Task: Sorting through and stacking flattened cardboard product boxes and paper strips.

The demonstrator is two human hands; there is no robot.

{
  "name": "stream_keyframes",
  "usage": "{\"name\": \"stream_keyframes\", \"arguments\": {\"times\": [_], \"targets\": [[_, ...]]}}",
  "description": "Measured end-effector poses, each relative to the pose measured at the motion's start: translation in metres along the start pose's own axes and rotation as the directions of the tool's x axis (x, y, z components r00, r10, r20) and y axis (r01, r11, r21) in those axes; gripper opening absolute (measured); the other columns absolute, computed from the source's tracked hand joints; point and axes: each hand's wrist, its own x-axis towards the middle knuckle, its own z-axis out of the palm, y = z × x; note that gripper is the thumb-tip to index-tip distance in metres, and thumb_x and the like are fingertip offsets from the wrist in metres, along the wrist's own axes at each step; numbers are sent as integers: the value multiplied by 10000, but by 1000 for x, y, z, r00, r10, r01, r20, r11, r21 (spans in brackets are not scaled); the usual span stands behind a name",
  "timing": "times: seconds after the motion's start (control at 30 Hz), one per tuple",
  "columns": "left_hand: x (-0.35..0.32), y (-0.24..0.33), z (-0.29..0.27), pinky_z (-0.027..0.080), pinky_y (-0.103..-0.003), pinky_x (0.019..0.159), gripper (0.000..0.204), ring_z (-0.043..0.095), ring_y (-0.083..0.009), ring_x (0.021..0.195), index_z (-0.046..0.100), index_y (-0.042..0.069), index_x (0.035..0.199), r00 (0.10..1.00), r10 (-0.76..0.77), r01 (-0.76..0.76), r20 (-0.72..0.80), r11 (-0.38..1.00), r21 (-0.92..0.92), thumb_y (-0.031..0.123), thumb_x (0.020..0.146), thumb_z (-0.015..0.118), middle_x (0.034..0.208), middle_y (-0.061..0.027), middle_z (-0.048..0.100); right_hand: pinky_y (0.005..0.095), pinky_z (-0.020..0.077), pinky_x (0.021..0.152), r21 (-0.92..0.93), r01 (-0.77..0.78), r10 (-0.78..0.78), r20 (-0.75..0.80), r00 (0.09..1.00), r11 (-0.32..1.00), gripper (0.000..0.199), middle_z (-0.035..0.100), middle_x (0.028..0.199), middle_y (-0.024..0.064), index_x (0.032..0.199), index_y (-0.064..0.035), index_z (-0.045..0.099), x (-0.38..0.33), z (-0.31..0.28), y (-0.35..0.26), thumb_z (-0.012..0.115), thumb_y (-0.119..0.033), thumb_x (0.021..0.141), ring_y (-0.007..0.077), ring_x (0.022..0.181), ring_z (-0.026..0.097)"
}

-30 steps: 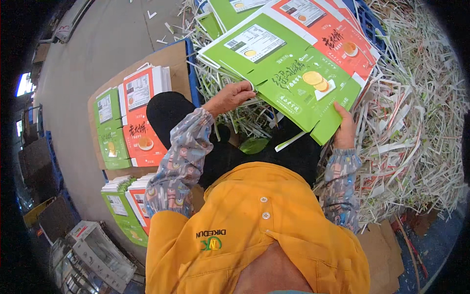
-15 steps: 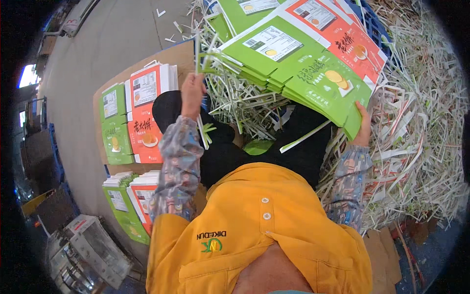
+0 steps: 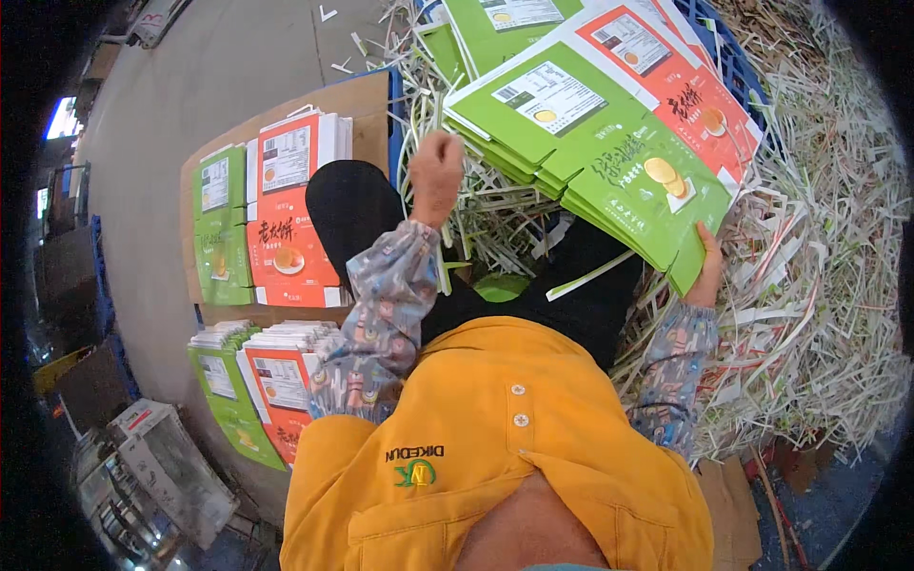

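Since the earlier frames the left hand point(image 3: 435, 176) has let go of the near edge of the stack of flattened cartons point(image 3: 609, 152) and lifted away; it now hovers as a loose fist just beside the stack's left edge, over the paper strips point(image 3: 819, 285), pinching nothing that I can see. Meanwhile the stack has tipped up and swung toward 1 o'clock, so its green faces tilt toward the camera. My reading is that the bundle is being squared or shifted with one hand carrying the weight.

At 3 o'clock from the body, the right hand point(image 3: 706, 271) clamps the stack's lower right corner, fingers curled under the edge and thumb on top, holding it against the heap of strips. From the left hand the stack lies at 2 o'clock, near but not touching; from the right hand it rises toward 11 o'clock.

Two sorted piles of green and red cartons point(image 3: 267, 214) sit on a cardboard sheet point(image 3: 352, 95) on the floor at 9 o'clock, well apart from both hands.
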Motion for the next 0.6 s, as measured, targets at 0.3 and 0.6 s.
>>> {"name": "stream_keyframes", "arguments": {"times": [0.3,0.6], "targets": [[9,-29,42,437,-324,681,483,545,-170,782,511,105,1031,491,-600,752,631,-73,-655,504,758,528,926,-48,562,319,464,734,-81,29,-35,-75,997,996,366,548,1006,127,1090,30,449,-5,-17,10,525,-171,793,224,850,565],[19,-54,56,457,-311,609,290,574,-205,680,573,27,905,990,-90,117,106,951,-285,278,761,595,800,-68,592,275,438,731,-474,169,-219,-53,974,864,355,547,983,94,1057,44,474,0,-48,25,559,-123,756,181,829,548]]}}
